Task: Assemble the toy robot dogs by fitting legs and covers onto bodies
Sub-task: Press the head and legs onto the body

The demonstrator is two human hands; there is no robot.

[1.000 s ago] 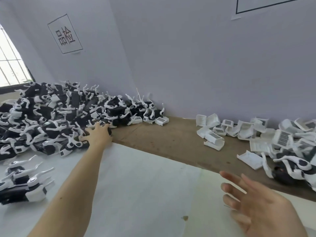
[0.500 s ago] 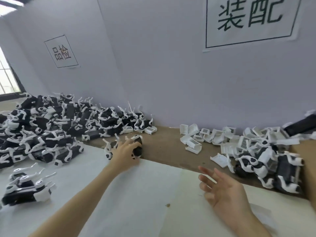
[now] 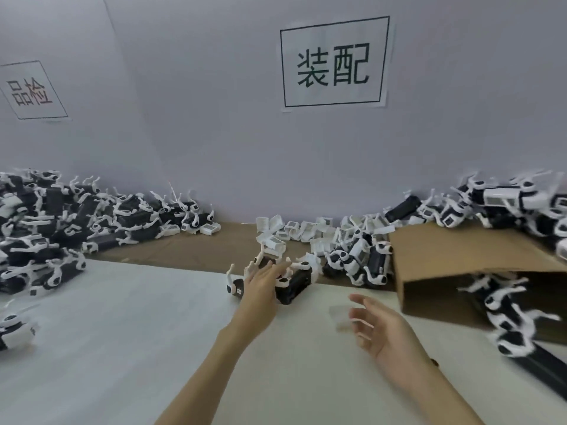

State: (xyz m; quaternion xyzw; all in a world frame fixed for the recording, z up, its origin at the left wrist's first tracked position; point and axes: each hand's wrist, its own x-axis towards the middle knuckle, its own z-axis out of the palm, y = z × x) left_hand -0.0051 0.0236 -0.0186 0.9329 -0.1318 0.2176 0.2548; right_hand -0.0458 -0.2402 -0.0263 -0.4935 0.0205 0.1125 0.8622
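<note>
**On the worktop, one toy dog under the left hand**

At the white sheet's far edge, the left hand (image 3: 263, 282) lies with straight fingers on a black-and-white toy dog (image 3: 291, 285) on the worktop (image 3: 138, 332). Nearer, the right hand (image 3: 379, 329) hovers, fingers spread, holding nothing. Loose white covers (image 3: 294, 230) sit against the wall; a cardboard box (image 3: 460, 265) lies just right.

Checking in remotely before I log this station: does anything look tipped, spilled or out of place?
Yes. The cardboard box on the right lies on its side, and toy dogs have spilled from its open mouth onto the table. Otherwise, nothing stands out.
</note>
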